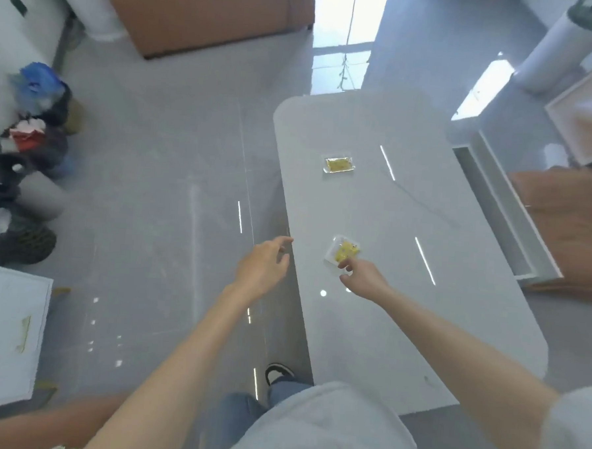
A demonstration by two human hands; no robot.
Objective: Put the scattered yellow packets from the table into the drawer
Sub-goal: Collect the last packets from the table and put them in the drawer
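Two yellow packets lie on the white table. The near packet is by the table's left edge, and my right hand pinches its near corner between thumb and fingers. The far packet lies flat toward the table's far end, apart from both hands. My left hand hovers over the floor just left of the table's edge, fingers loosely spread and holding nothing. An open white drawer juts out along the table's right side.
A pile of bags and shoes sits on the floor at the left. A white box stands at the lower left, a brown cabinet at the back, a white cylinder planter at the top right.
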